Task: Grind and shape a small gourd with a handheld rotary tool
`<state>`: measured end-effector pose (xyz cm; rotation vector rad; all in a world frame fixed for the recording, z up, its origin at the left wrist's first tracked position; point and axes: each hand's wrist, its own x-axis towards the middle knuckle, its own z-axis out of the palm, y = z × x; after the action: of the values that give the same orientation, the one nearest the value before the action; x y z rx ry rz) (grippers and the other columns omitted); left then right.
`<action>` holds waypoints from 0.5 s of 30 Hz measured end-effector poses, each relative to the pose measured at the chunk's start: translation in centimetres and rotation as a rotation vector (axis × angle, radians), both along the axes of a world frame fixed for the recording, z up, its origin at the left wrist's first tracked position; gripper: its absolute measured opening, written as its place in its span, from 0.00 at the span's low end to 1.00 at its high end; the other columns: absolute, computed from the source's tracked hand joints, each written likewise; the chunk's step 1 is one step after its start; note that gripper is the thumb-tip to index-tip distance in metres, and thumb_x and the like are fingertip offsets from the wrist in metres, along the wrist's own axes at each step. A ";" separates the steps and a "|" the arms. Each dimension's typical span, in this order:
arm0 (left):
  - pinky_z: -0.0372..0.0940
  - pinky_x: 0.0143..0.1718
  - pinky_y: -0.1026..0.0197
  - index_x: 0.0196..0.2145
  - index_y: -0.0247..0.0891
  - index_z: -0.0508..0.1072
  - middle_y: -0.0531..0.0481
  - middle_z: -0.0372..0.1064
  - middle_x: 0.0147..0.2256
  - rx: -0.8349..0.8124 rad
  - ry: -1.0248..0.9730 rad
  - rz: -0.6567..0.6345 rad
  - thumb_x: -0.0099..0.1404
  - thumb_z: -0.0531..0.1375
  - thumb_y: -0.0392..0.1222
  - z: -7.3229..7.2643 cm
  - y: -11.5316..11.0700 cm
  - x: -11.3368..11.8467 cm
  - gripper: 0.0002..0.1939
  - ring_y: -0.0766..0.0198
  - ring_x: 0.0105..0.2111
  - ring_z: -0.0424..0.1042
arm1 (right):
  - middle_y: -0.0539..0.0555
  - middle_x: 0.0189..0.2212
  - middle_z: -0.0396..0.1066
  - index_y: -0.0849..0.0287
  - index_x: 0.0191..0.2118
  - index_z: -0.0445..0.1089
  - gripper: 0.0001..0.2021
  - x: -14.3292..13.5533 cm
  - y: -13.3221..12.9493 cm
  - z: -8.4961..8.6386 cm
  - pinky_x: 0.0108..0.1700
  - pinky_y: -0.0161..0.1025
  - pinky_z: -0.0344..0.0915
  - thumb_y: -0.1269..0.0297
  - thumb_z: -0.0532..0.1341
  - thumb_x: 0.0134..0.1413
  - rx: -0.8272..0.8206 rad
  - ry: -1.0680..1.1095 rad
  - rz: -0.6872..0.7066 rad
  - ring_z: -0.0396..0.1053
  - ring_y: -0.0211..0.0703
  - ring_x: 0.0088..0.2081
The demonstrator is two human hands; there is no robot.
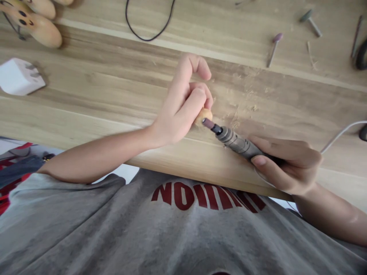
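The left hand [181, 105], its index finger bent and free, pinches with the other fingers the wooden piece [205, 113], over the table [94, 89]. This piece should be light, hard and slightly slippery; better to hold its sides, away from the bit. Nearer the body, the shirt [177, 236] carries red letters, of which N and O are readable. The bit [208, 123] overlaps the wood; contact I cannot tell. The right hand [289, 164] grips the tool [236, 141], probably stiff and heavier, around its body.

Left hand [182, 109] is pinching, index finger [190, 63] hooking apart; right hand [292, 164] is gripping, thumb [271, 173] pointing forward; left forearm [103, 156] and right forearm [327, 210] angling inward.
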<state>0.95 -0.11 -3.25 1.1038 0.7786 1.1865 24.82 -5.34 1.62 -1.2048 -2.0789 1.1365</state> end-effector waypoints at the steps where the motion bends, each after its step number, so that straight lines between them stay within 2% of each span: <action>1: 0.59 0.19 0.65 0.40 0.45 0.60 0.61 0.65 0.20 0.004 -0.018 0.000 0.65 0.54 0.30 -0.1 0.1 0.0 0.10 0.70 0.17 0.63 | 0.49 0.22 0.72 0.53 0.41 0.78 0.11 0.0 0.0 0.0 0.25 0.34 0.69 0.62 0.57 0.66 0.006 -0.011 -0.005 0.74 0.38 0.23; 3: 0.63 0.24 0.66 0.37 0.44 0.61 0.60 0.66 0.20 0.113 -0.044 -0.002 0.64 0.55 0.29 -0.2 0.2 0.0 0.10 0.71 0.19 0.64 | 0.48 0.21 0.70 0.53 0.40 0.78 0.10 0.0 -0.1 0.0 0.22 0.33 0.66 0.63 0.58 0.65 0.011 -0.024 0.010 0.71 0.36 0.20; 5: 0.60 0.22 0.66 0.38 0.44 0.60 0.60 0.65 0.20 0.027 -0.010 -0.027 0.67 0.54 0.30 -0.1 0.1 0.0 0.09 0.71 0.18 0.64 | 0.48 0.20 0.70 0.53 0.41 0.78 0.10 0.0 -0.2 -0.1 0.23 0.33 0.67 0.63 0.58 0.65 0.014 -0.015 0.019 0.71 0.37 0.21; 7: 0.56 0.17 0.66 0.38 0.44 0.59 0.61 0.65 0.21 0.009 -0.036 -0.011 0.66 0.55 0.31 0.1 0.0 0.0 0.09 0.73 0.15 0.60 | 0.49 0.21 0.70 0.53 0.42 0.78 0.10 0.0 -0.2 -0.2 0.26 0.34 0.70 0.62 0.58 0.66 0.024 0.002 0.001 0.74 0.39 0.24; 9: 0.56 0.18 0.66 0.37 0.42 0.60 0.60 0.66 0.21 0.002 0.054 0.017 0.67 0.54 0.31 0.3 0.0 0.1 0.07 0.74 0.15 0.58 | 0.48 0.21 0.71 0.53 0.43 0.78 0.10 0.0 -0.3 -0.3 0.26 0.33 0.69 0.64 0.58 0.66 0.036 0.009 -0.010 0.74 0.38 0.24; 10: 0.58 0.20 0.66 0.38 0.42 0.61 0.58 0.68 0.22 -0.021 0.112 -0.016 0.67 0.53 0.31 0.4 -0.1 0.1 0.06 0.73 0.17 0.61 | 0.48 0.21 0.71 0.53 0.44 0.78 0.10 0.0 -0.3 -0.4 0.25 0.33 0.69 0.64 0.58 0.66 0.039 0.007 -0.002 0.74 0.38 0.23; 12: 0.56 0.16 0.67 0.37 0.43 0.60 0.60 0.64 0.20 0.070 -0.036 0.024 0.65 0.55 0.32 0.7 -0.1 0.1 0.08 0.72 0.16 0.63 | 0.49 0.24 0.74 0.52 0.45 0.77 0.11 0.1 -0.3 -0.4 0.25 0.33 0.69 0.63 0.57 0.67 0.057 0.010 0.026 0.74 0.38 0.24; 13: 0.56 0.16 0.68 0.37 0.43 0.59 0.60 0.65 0.20 0.022 -0.016 -0.012 0.65 0.54 0.31 0.8 -0.1 0.1 0.07 0.72 0.16 0.63 | 0.49 0.25 0.74 0.51 0.46 0.77 0.11 0.1 -0.3 -0.4 0.25 0.33 0.70 0.61 0.56 0.67 0.058 -0.002 0.029 0.75 0.38 0.25; 14: 0.56 0.17 0.68 0.36 0.42 0.58 0.60 0.66 0.21 -0.052 0.041 -0.013 0.67 0.52 0.31 1.0 -0.1 0.1 0.07 0.73 0.14 0.60 | 0.49 0.25 0.74 0.51 0.46 0.77 0.12 0.2 -0.4 -0.4 0.26 0.34 0.71 0.60 0.56 0.68 0.054 -0.014 0.029 0.76 0.39 0.25; 15: 0.55 0.17 0.69 0.36 0.42 0.58 0.61 0.65 0.21 -0.032 0.050 -0.010 0.66 0.51 0.30 1.1 -0.2 0.1 0.07 0.75 0.13 0.55 | 0.49 0.25 0.73 0.50 0.46 0.78 0.13 0.2 -0.4 -0.4 0.26 0.34 0.72 0.59 0.55 0.69 0.040 -0.038 0.023 0.77 0.39 0.26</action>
<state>1.08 -0.27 -2.11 1.1133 0.8269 1.1385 25.02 -5.70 1.27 -1.1952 -2.1389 1.0852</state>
